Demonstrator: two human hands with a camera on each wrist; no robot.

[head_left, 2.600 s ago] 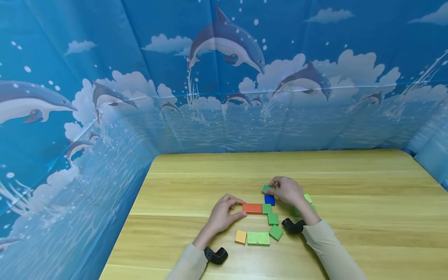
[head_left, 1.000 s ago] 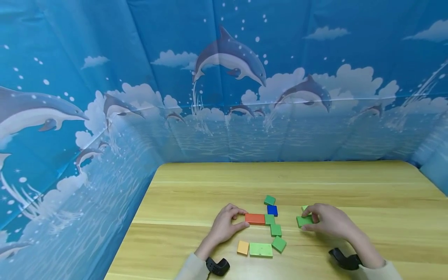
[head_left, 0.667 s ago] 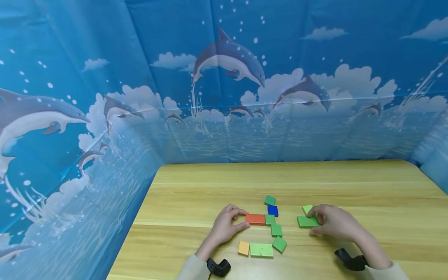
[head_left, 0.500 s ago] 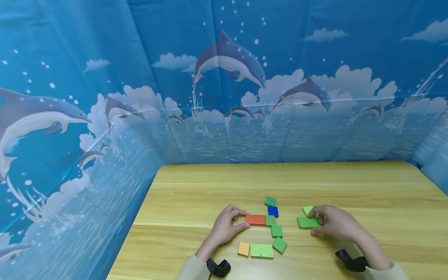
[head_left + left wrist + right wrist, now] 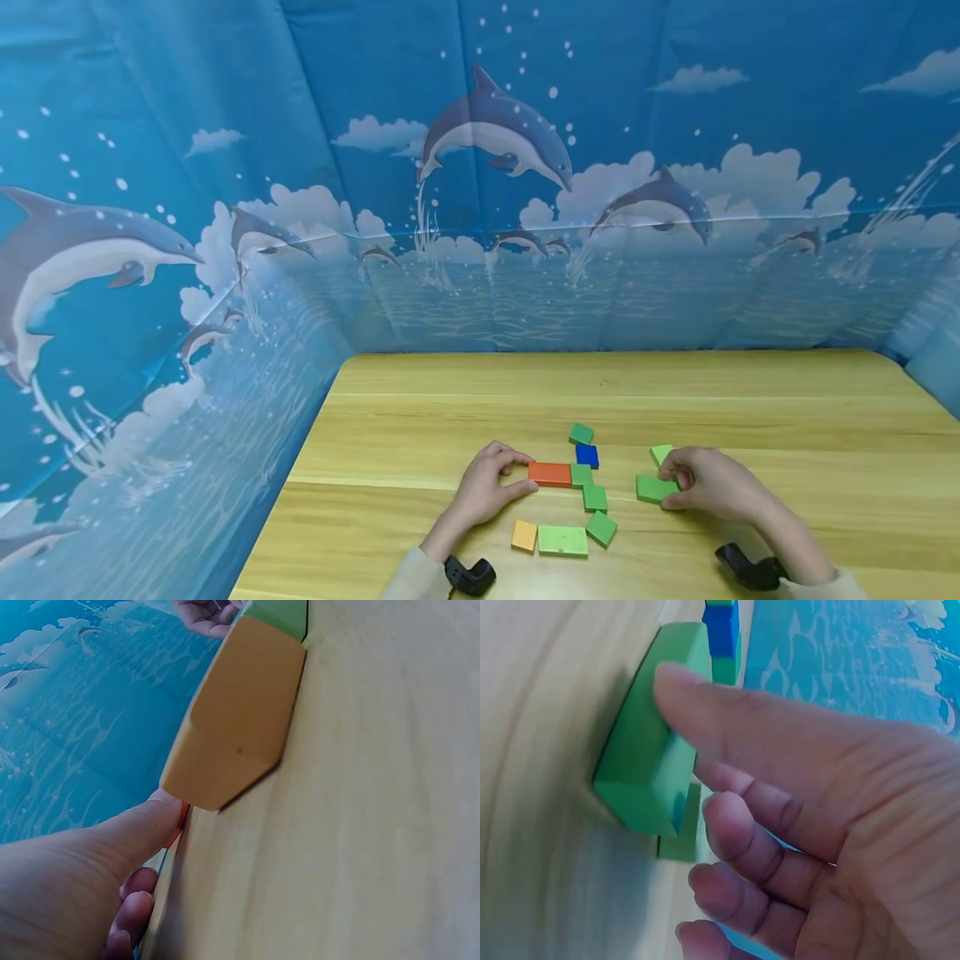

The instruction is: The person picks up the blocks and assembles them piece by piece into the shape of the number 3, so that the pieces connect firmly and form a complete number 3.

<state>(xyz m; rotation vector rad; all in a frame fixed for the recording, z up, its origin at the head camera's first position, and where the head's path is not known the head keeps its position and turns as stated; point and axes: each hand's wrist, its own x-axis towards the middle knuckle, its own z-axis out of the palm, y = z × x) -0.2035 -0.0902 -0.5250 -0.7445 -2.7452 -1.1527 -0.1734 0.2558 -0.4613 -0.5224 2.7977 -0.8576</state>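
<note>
With thumb and fingers at its left end, my left hand pinches a flat red block on the table. My right hand pinches a green rectangular block by its right part; the right wrist view shows the thumb on this green block, other fingers loosely curled. A light green block lies just behind it. Touching the red block's right end is a green square block. Beyond that sit a blue block and another green square block.
Nearer the front, a green square block and a tilted green block lead to a lime rectangular block and an orange block. A dolphin-print curtain borders the wooden table behind and at left.
My right hand has let go of the far green square block, moved right and taken hold of the green rectangular block. My left hand stays at the red block. The head view has tilted slightly up.
</note>
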